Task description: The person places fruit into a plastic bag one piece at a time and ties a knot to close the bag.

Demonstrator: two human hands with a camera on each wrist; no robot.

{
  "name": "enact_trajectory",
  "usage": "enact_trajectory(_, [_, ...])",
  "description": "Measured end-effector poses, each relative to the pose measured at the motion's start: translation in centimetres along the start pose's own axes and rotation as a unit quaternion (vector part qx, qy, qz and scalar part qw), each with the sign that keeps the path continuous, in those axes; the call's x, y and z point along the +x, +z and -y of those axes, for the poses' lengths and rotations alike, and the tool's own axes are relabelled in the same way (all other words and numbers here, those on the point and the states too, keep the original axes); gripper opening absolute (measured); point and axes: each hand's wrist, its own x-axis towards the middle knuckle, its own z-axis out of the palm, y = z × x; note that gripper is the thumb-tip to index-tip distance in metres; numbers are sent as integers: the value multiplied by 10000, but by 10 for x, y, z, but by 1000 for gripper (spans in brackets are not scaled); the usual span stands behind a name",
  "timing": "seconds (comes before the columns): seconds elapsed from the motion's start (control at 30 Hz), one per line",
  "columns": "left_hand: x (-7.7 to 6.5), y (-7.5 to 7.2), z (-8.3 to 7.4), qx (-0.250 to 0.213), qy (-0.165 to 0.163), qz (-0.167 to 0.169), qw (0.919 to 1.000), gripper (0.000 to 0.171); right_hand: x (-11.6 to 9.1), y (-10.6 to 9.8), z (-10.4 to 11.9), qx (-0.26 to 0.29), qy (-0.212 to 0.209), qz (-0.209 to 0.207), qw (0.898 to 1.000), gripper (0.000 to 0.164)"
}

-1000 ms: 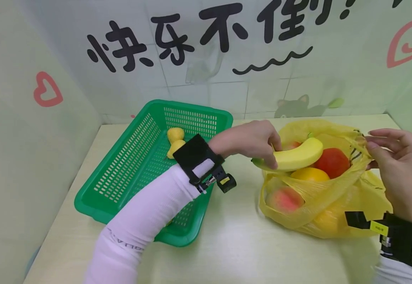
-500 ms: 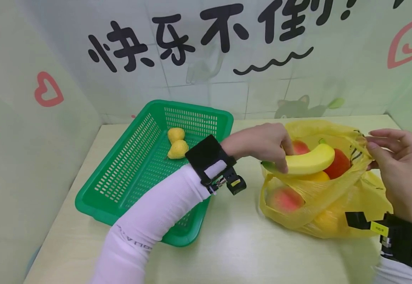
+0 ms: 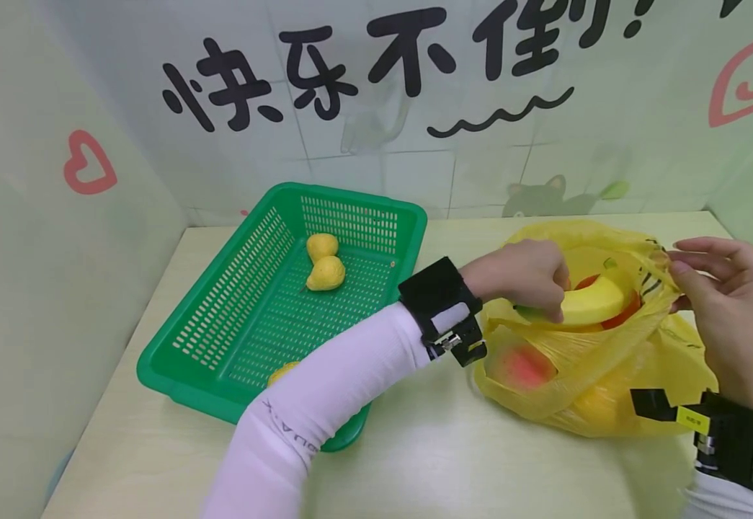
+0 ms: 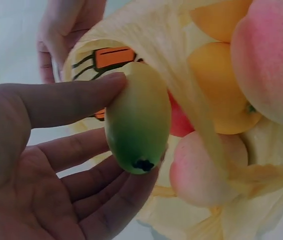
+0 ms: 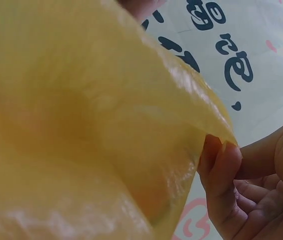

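Note:
A yellow banana (image 3: pixel 593 303) with a green tip lies in the grip of my left hand (image 3: pixel 532 277), at the mouth of a yellow plastic bag (image 3: pixel 584 382). The left wrist view shows the banana (image 4: pixel 139 120) end-on, with the thumb on one side and fingers on the other. My right hand (image 3: pixel 733 303) pinches the bag's right edge between thumb and fingers, as the right wrist view of that hand (image 5: pixel 251 185) also shows. Inside the bag are peaches (image 4: pixel 206 167), orange fruit (image 4: pixel 219 85) and something red (image 3: pixel 625 313), partly hidden by the banana.
A green plastic basket (image 3: pixel 194 389) stands on the table (image 3: pixel 428 461) left of the bag. Two yellow pears (image 3: pixel 326 272) lie in it, and another yellow item (image 3: pixel 282 372) is partly covered by the left sleeve. A printed wall (image 3: pixel 376 173) rises behind the table.
My left hand has carried the banana rightward and lower, into the bag's mouth. The left forearm has shifted right, exposing more of the basket. My right hand keeps its hold on the bag.

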Motion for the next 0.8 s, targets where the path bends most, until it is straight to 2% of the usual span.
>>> enact_trajectory(0.27, [20,15,-1,39,-66,93,9999,49,-1,0,-1,-171,9,85,9998,31])
enact_trajectory(0.53, [30,26,-5,299,-49,-66,9995,49,-1,0,-2,-205,-10,173,9996,34])
enact_trajectory(0.63, [33,29,-9,448,-185,-84,9988,49,0,-1,-2,-144,-21,184,9997,32])
enact_trajectory(0.8, [38,32,-13,393,-315,-19,9987,47,0,-2,-3,-95,-33,266,9996,29])
